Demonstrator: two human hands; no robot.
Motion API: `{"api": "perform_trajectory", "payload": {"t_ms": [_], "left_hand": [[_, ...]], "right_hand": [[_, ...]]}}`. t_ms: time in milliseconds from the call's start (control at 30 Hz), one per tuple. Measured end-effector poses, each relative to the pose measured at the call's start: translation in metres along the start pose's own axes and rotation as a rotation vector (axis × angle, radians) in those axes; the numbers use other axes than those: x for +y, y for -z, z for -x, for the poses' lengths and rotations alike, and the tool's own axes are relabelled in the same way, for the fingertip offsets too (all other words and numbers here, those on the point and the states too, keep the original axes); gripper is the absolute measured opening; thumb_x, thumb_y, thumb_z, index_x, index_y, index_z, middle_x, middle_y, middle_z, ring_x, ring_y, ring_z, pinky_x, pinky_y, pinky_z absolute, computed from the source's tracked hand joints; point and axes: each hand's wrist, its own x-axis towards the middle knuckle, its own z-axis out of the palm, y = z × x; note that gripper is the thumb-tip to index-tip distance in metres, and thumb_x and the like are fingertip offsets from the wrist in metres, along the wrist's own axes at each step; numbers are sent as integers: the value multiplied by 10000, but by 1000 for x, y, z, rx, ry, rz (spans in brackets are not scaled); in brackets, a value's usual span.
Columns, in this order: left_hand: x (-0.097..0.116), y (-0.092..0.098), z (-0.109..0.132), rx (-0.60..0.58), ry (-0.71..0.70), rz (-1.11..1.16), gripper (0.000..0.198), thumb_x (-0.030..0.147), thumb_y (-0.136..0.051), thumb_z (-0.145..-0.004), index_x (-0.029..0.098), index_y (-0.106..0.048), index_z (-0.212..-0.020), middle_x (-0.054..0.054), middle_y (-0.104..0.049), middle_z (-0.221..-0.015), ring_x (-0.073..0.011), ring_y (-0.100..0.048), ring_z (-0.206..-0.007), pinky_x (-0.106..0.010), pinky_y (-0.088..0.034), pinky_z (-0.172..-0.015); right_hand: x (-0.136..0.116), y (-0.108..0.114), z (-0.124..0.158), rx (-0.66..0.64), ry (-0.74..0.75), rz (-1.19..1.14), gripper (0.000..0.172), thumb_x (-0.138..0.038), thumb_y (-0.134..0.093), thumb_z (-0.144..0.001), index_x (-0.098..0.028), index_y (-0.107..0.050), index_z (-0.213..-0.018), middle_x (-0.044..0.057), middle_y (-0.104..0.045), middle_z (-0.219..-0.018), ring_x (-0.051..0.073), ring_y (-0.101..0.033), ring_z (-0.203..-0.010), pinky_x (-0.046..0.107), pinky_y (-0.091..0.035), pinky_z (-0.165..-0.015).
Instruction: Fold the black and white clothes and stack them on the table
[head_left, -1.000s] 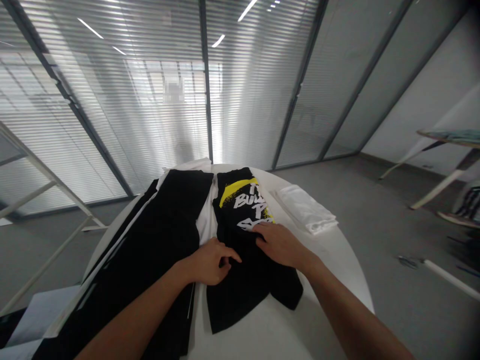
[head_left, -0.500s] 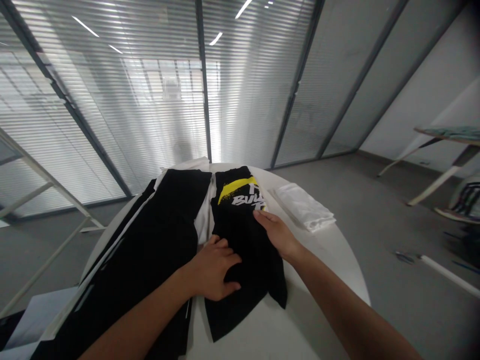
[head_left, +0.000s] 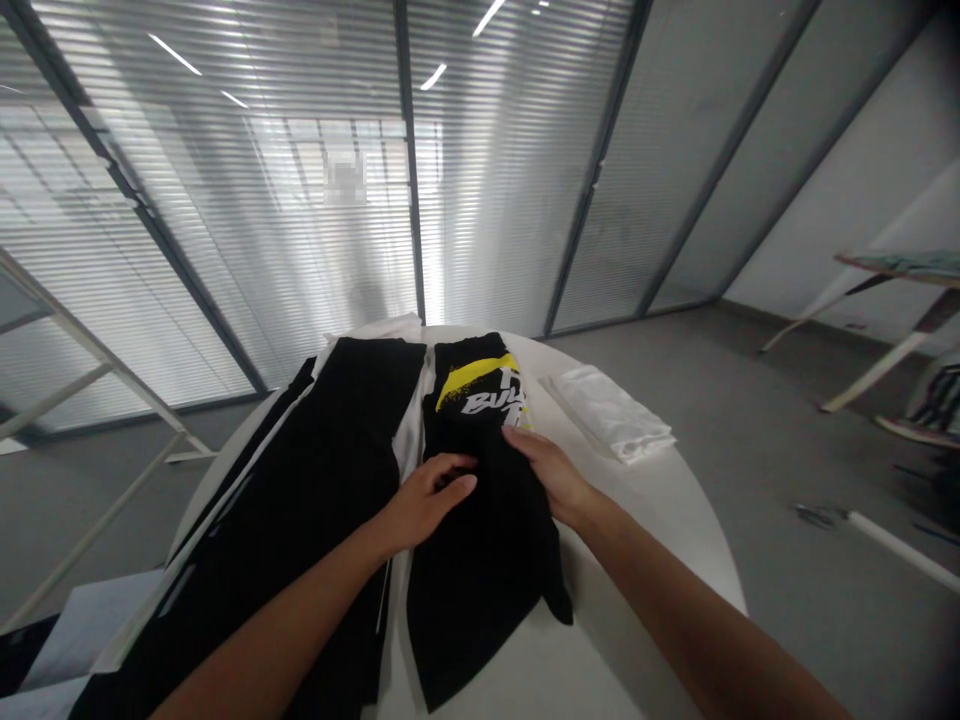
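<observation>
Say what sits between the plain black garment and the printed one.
Head view: white fabric along the far part, white tabletop nearer; the left hand lies across the gap.

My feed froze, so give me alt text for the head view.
Left hand and right hand are at a printed black garment on a white table. Another black garment lies to its left, folded white cloth to its right.

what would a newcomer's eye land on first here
Probably the black garment with its yellow band and white lettering, on the round white table between the left hand and right hand. Next, the larger stretch of black cloth to its left and the folded white cloth to its right. Behind, bright blinds stand out.
</observation>
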Motion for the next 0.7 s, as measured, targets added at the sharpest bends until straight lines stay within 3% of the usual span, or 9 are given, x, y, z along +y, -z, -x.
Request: {"api": "perform_trajectory", "payload": {"t_ms": [133, 233, 300, 467, 600, 700], "left_hand": [[-3, -4, -2, -73, 78, 358, 388, 412, -664, -818, 158, -598, -1104, -55, -653, -1012, -165, -596, -923, -289, -437, -829], [-1, -3, -3, -18, 109, 431, 328, 393, -736, -752, 149, -595, -918, 16, -596, -779, -94, -546, -715, -227, -415, -683], [1, -2, -3, 16, 135, 456, 318, 389, -751, -736, 147, -568, -833, 36, -562, -719, -72, -510, -659, -211, -398, -644], [7, -1, 0, -22, 160, 656, 328, 391, -738, -747, 153, -521, -806, 11, -592, -799, -106, -588, -760, -272, -486, -751], [8, 4, 4, -61, 225, 715, 334, 405, -696, -787, 182, -449, -807, 59, -519, -668, -71, -557, -559, -204, -482, -536], [8, 13, 6, -117, 240, 721, 275, 395, -621, -846, 230, -442, -973, 83, -518, -652, -63, -529, -406, -162, -403, -388]], "right_hand": [[7, -5, 2, -130, 94, 110, 236, -402, -701, -770, -191, -640, -855, -13, -640, -804, 146, -590, -785, 272, -443, -788], [6, -6, 4, -195, 135, 238, 230, -414, -669, -791, -198, -609, -840, -24, -601, -784, 139, -559, -759, 267, -427, -741], [5, -7, 5, -187, 169, 335, 230, -421, -647, -803, -200, -598, -840, -23, -594, -800, 137, -542, -757, 264, -421, -722], [4, -10, 6, -125, 263, 453, 231, -426, -574, -851, -215, -596, -943, -17, -604, -870, 148, -551, -813, 279, -426, -774], [5, -9, 6, -59, 379, 552, 262, -409, -546, -875, -232, -555, -1069, 2, -608, -948, 160, -562, -889, 294, -424, -820], [4, -7, 9, -25, 466, 662, 257, -379, -514, -906, -241, -506, -1123, -4, -583, -886, 154, -550, -833, 295, -429, -785]]}}
